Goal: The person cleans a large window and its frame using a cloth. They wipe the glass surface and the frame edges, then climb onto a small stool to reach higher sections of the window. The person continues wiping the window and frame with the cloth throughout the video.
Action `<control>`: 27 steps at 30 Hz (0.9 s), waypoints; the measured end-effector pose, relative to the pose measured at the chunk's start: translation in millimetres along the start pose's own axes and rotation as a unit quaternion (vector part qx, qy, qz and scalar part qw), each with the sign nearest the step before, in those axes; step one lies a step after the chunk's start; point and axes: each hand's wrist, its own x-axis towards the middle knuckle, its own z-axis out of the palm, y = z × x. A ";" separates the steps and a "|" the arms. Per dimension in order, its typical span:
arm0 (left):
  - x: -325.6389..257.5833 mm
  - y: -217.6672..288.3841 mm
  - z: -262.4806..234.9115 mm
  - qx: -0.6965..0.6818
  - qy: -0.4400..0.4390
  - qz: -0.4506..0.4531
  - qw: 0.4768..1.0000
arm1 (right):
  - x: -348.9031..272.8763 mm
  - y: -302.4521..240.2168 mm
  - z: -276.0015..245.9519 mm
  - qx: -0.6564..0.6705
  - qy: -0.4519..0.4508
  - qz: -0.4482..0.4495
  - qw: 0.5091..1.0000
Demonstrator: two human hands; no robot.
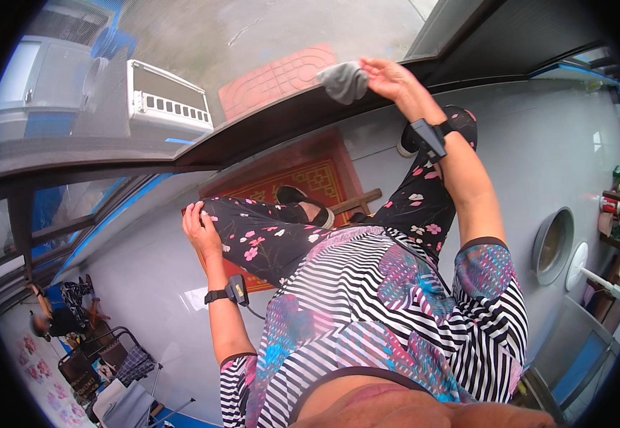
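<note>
Looking down the torso, the nearest item is a striped top with pink and blue floral patches (388,321), followed by dark trousers with pink flowers (274,235) and black slip-on shoes (303,203).

Left hand (199,228): fingers released, spread flat against the left thigh; it grasps nothing. A black wrist-worn device (233,291) is strapped just below it.

Right hand (390,77): extended forward, fingers closed on a grey cloth (345,80). The cloth is soft, crumpled and bunched into a loose wad, uniformly grey, with no visible pattern. It is pressed against the dark window frame rail (267,125), at the lower edge of the window glass (238,36).

Below the feet lies a red patterned mat (303,182) on a pale grey floor (538,157).

Containers: a round metal basin (552,246) stands at the right; its contents cannot be determined. A small shelf (613,207) beyond it carries several packages, too small to identify.

Far left, another person (53,314) is seated near folding chairs (103,357).
</note>
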 end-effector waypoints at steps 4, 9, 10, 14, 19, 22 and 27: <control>5.5 0.9 -0.8 0.010 0.011 -0.002 1.000 | 7.4 -84.5 -54.6 0.042 -0.082 -0.088 0.992; 6.5 19.1 7.4 0.012 0.008 0.001 1.000 | -30.1 -123.3 -77.9 0.159 0.088 -0.334 0.925; 9.6 22.9 6.5 0.019 0.005 0.003 1.000 | -22.4 -115.0 -84.2 0.163 0.129 -0.313 0.927; 12.1 15.8 -1.4 0.056 -0.006 0.025 0.998 | 41.1 -74.3 -117.3 0.104 0.178 -0.300 0.931; 10.2 19.3 6.5 0.070 -0.003 0.034 0.997 | 62.4 -70.2 -109.9 0.004 0.258 -0.375 0.890; 13.7 18.0 -0.1 0.084 -0.020 -0.003 0.996 | 53.0 -57.6 -93.8 0.015 0.261 -0.368 0.892; 40.2 51.6 18.9 0.083 -0.060 0.058 0.993 | 37.5 -57.7 -94.2 -0.009 0.247 -0.350 0.904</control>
